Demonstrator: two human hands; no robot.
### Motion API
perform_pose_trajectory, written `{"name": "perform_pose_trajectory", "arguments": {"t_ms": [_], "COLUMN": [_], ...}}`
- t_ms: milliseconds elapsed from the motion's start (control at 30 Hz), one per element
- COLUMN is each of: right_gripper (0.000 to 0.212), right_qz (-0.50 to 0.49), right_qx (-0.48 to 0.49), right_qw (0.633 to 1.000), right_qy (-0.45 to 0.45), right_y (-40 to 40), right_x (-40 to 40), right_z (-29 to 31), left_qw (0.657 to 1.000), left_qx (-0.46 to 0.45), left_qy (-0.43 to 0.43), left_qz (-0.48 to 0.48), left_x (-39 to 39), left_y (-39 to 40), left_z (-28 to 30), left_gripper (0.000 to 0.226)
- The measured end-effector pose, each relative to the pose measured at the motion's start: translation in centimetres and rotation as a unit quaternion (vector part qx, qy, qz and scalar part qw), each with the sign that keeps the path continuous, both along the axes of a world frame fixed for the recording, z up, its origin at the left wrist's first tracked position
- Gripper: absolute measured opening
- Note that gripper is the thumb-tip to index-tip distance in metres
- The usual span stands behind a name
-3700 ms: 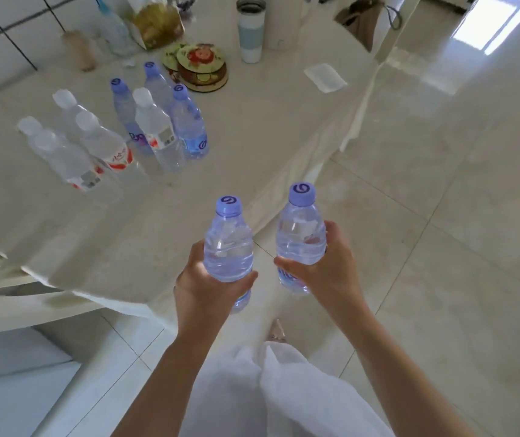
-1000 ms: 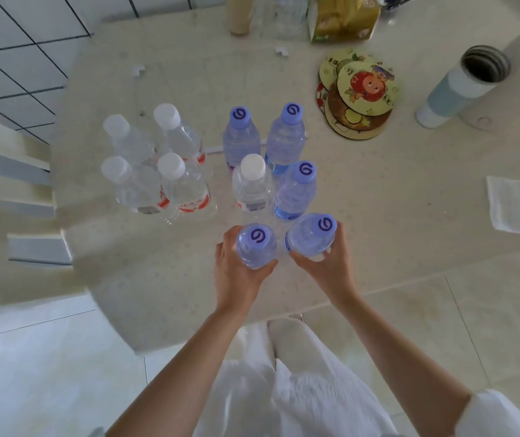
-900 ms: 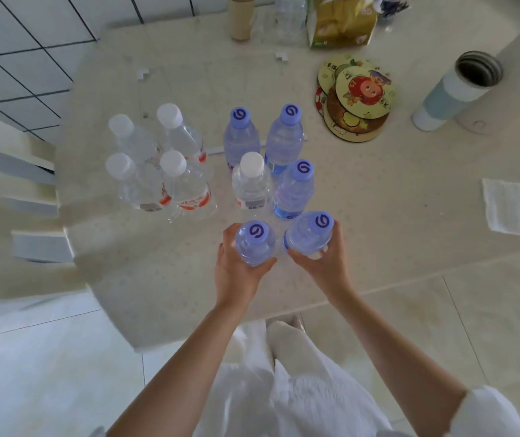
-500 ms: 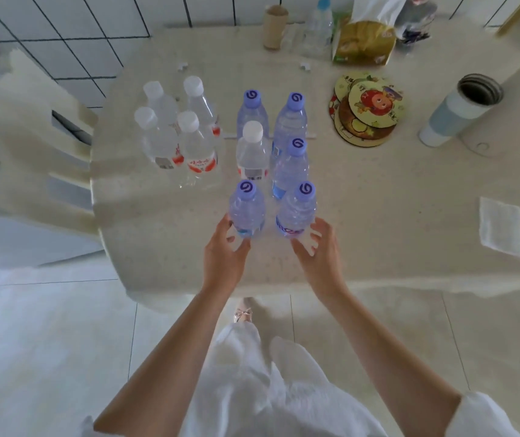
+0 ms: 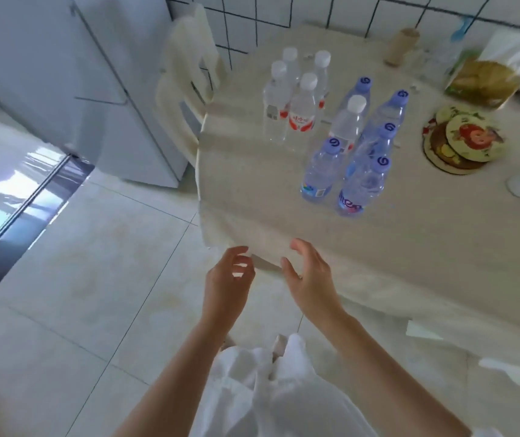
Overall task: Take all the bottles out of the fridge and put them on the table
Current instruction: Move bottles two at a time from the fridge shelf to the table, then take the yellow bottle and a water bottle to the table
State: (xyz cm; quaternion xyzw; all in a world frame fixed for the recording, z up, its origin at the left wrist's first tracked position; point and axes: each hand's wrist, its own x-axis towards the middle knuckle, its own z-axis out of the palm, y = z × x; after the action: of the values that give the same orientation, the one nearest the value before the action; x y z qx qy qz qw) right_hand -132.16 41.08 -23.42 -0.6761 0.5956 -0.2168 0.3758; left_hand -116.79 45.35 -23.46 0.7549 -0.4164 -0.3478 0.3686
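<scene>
Both hands empty, left hand [image 5: 228,280] and right hand [image 5: 310,277] loosely open off the bench [image 5: 252,216] edge; bottles [image 5: 340,134] clustered upright on it, fridge [image 5: 72,74] shut. Risk: tight cluster, adding more could topple one

Bare table [image 5: 252,216] edge lies open before 10 clustered bottles [image 5: 340,137] (chair [image 5: 186,89] leftward).
</scene>
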Motion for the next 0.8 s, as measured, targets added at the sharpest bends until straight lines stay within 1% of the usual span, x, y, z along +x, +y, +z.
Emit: {"name": "perform_pose_trajectory", "arguments": {"t_ms": [200, 300, 600, 800], "right_gripper": [0.038, 0.036, 0.035, 0.034], "right_qz": [0.12, 0.176, 0.254, 0.299], "right_qx": [0.013, 0.029, 0.061, 0.086], "right_qw": [0.993, 0.983, 0.963, 0.949], "right_qy": [-0.013, -0.041, -0.062, -0.055], "right_y": [4.2, 7.0, 15.8, 19.1], "right_x": [8.2, 13.6, 31.0, 39.8], "right_z": [0.8, 1.4, 1.5, 1.9], "left_qw": [0.994, 0.985, 0.964, 0.945], "left_qx": [-0.001, 0.006, 0.008, -0.004], "left_qy": [0.011, 0.011, -0.011, -0.018], "left_qz": [0.11, 0.17, 0.266, 0.327], "left_x": [6.5, 11.2, 27.5, 35.9], "left_y": [8.1, 13.0, 25.7, 29.6], "left_z": [0.6, 0.6, 0.6, 1.3], "left_gripper": [0.025, 0.022, 0.026, 0.026]}}
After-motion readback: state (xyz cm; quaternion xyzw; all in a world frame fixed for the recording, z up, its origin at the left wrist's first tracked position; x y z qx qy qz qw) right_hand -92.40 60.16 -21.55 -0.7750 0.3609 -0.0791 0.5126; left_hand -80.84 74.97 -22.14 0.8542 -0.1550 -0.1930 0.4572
